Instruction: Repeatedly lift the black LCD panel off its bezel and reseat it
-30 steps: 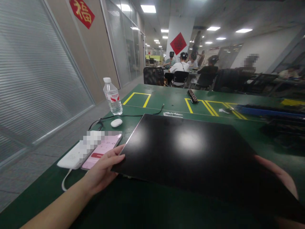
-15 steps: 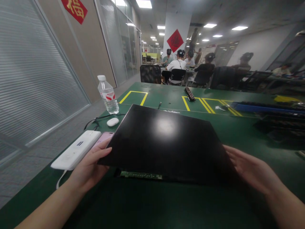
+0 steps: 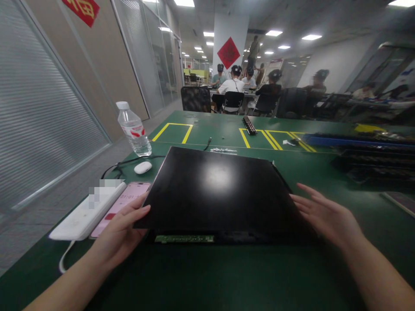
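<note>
Black panel (image 3: 207,207) is held over green table (image 3: 210,276), left edge pinched between thumb and fingers of left hand (image 3: 119,229); right hand (image 3: 329,218) is spread at right edge, contact hard to tell; green circuit strip (image 3: 184,239) is seen below near edge; phone (image 3: 129,195) is partly hidden by left hand.

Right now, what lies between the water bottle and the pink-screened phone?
In the head view, a white rounded case and a stretch of black cable.

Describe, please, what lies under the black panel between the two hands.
Below the black panel, at its near edge, a green circuit strip and a dark band show; whatever lies farther under is covered.
</note>
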Available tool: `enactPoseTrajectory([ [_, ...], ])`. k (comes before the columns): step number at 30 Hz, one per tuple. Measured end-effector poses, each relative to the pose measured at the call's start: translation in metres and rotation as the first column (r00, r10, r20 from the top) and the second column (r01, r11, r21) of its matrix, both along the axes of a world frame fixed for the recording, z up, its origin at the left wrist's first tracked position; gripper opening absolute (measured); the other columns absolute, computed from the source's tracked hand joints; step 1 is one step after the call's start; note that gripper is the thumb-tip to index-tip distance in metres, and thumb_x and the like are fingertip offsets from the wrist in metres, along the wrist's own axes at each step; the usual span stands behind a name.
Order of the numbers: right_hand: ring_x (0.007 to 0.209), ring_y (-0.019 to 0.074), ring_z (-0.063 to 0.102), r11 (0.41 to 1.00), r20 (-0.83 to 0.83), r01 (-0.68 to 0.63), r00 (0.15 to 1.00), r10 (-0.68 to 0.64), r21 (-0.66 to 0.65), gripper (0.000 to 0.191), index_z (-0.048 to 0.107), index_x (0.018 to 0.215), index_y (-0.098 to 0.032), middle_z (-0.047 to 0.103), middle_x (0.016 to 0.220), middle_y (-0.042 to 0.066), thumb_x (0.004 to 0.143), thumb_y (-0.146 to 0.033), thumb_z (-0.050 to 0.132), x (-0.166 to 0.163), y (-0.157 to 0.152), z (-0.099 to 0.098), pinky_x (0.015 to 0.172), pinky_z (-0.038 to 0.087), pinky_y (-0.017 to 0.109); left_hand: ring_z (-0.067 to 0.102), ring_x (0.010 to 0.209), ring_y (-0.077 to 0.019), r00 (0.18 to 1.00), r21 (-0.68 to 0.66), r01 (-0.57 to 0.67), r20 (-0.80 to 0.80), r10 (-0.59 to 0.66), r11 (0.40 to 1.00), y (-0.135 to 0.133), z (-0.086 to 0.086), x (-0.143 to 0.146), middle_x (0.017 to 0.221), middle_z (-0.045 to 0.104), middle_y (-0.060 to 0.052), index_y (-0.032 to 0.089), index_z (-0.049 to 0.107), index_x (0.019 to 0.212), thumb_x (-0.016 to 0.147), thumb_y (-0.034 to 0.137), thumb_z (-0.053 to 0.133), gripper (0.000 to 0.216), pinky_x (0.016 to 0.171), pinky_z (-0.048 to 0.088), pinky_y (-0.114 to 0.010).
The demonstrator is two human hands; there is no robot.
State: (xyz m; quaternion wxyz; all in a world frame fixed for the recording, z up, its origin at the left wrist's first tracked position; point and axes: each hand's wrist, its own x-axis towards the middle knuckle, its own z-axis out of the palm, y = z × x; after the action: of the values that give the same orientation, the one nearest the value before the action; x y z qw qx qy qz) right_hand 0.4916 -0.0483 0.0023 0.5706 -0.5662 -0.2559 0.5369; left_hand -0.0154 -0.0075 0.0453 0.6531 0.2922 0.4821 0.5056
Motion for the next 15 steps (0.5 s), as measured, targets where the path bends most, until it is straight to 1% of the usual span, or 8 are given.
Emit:
enactPoseTrajectory([
  [3,0.119,0.0281,0.078,1.0,0.023,0.007,1.0,-0.007,-0.017,0.067,0.062,0.152,-0.035,0.083,0.13,0.008,0.086,-0.041,0.073,-0.005,0.0,0.001,0.093,0.066,0.04,0.087,0.106,-0.0256,1.0,-0.008,-0.013,-0.004,0.013,1.0,0.0,0.001,-0.001,0.116,0.091,0.003,0.032,0.076,0.143,0.083,0.017,0.091,0.064,0.074,0.068,-0.021],
  [6,0.12,0.0283,0.078,0.999,0.015,0.033,0.999,-0.033,-0.025,0.066,0.064,0.149,-0.033,0.083,0.129,0.011,0.085,-0.041,0.074,-0.007,0.001,0.002,0.094,0.065,0.039,0.086,0.106,-0.026,1.0,0.006,-0.026,0.002,0.026,1.0,-0.001,0.003,0.0,0.116,0.091,0.002,0.03,0.08,0.137,0.084,0.016,0.09,0.056,0.076,0.069,-0.022],
  [8,0.123,0.03,0.077,0.999,-0.011,0.029,1.0,-0.029,-0.017,0.061,0.067,0.145,-0.033,0.083,0.129,0.011,0.085,-0.044,0.073,-0.008,0.001,0.003,0.1,0.064,0.044,0.085,0.111,-0.028,1.0,0.009,-0.03,-0.007,0.03,1.0,-0.001,0.004,0.001,0.117,0.091,0.001,0.029,0.081,0.135,0.081,0.014,0.091,0.057,0.081,0.07,-0.024],
  [11,0.128,0.0328,0.075,0.999,-0.06,0.026,0.998,-0.028,-0.024,0.057,0.069,0.14,-0.035,0.083,0.128,0.012,0.087,-0.056,0.068,-0.009,0.001,0.007,0.109,0.06,0.053,0.082,0.12,-0.0314,1.0,-0.008,0.006,-0.009,-0.006,1.0,-0.001,0.003,0.002,0.12,0.091,0.001,0.029,0.083,0.133,0.081,0.016,0.092,0.054,0.09,0.07,-0.028],
  [13,0.13,0.034,0.074,0.999,-0.081,0.029,0.996,-0.032,-0.036,0.059,0.07,0.138,-0.034,0.082,0.129,0.014,0.087,-0.062,0.065,-0.011,0.001,0.009,0.114,0.057,0.055,0.082,0.121,-0.0302,1.0,-0.015,0.008,-0.008,-0.008,1.0,-0.001,0.002,0.003,0.118,0.091,0.002,0.029,0.085,0.129,0.084,0.019,0.091,0.047,0.091,0.07,-0.027],
  [15,0.132,0.0358,0.072,1.0,-0.08,0.015,0.997,-0.016,-0.018,0.061,0.071,0.137,-0.033,0.081,0.132,0.016,0.087,-0.067,0.064,-0.012,0.001,0.012,0.116,0.055,0.057,0.082,0.12,-0.0283,1.0,-0.024,-0.007,-0.019,0.007,1.0,-0.002,0.0,0.005,0.115,0.092,0.004,0.03,0.085,0.129,0.084,0.017,0.09,0.047,0.092,0.069,-0.026],
])
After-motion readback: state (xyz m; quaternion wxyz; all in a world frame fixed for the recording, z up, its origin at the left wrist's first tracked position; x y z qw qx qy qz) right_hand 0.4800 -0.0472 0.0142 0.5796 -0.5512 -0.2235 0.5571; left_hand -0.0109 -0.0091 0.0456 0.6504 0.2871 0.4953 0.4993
